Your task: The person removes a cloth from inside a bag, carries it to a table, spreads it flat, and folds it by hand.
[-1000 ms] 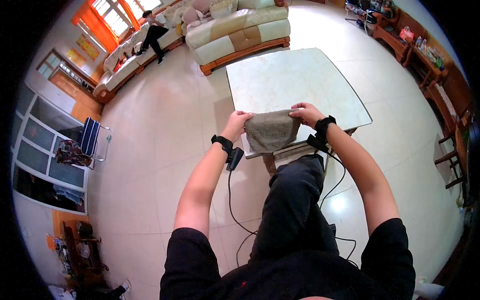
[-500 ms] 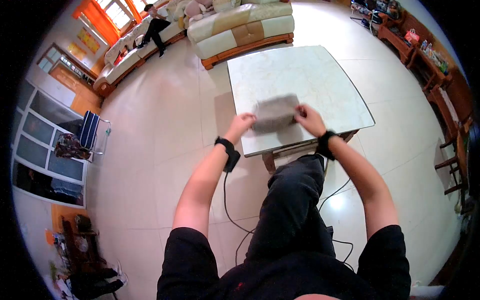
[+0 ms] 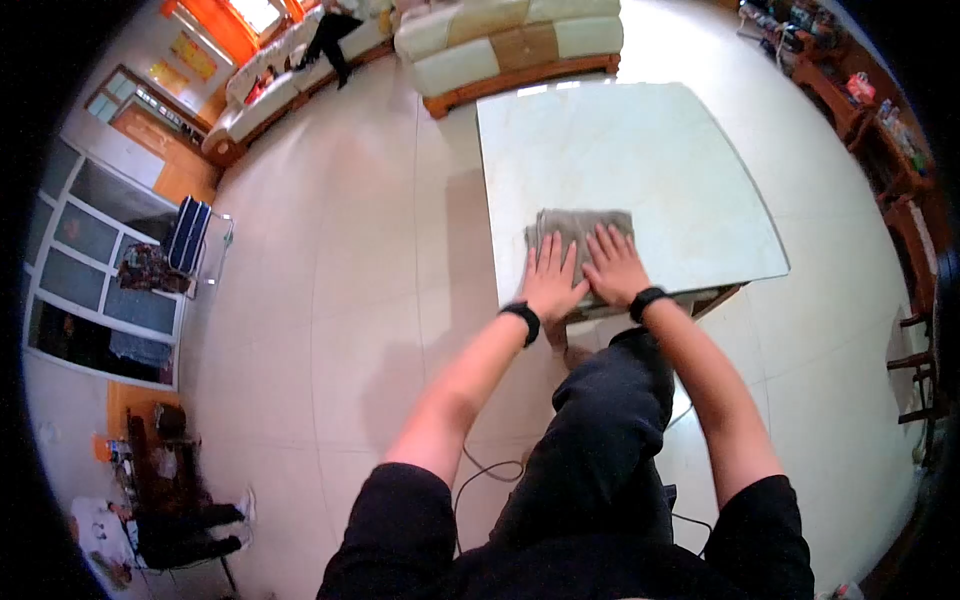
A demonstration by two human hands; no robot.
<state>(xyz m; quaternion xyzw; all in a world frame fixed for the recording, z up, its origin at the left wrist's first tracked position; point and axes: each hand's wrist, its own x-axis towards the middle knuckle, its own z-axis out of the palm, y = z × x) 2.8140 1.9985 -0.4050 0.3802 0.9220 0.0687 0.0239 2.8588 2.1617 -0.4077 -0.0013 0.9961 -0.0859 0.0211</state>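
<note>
Left hand [image 3: 551, 283]: palm down, flat, fingers [image 3: 545, 252] spread and pointing forward; black band at wrist. Right hand [image 3: 612, 268]: palm down, flat, fingers splayed, just beside the left; black band at wrist. Both arms extended forward, bare to short black sleeves.

Pale marble-top table [image 3: 650, 160], squarish with rounded corners, on a wooden frame visible under the near edge. Only one item on it: a folded grey-brown towel [image 3: 578, 228], lying flat close to the table's near-left corner. Both hands press flat on the towel's near half, left hand [image 3: 552, 282] and right hand [image 3: 612, 268] side by side.
</note>
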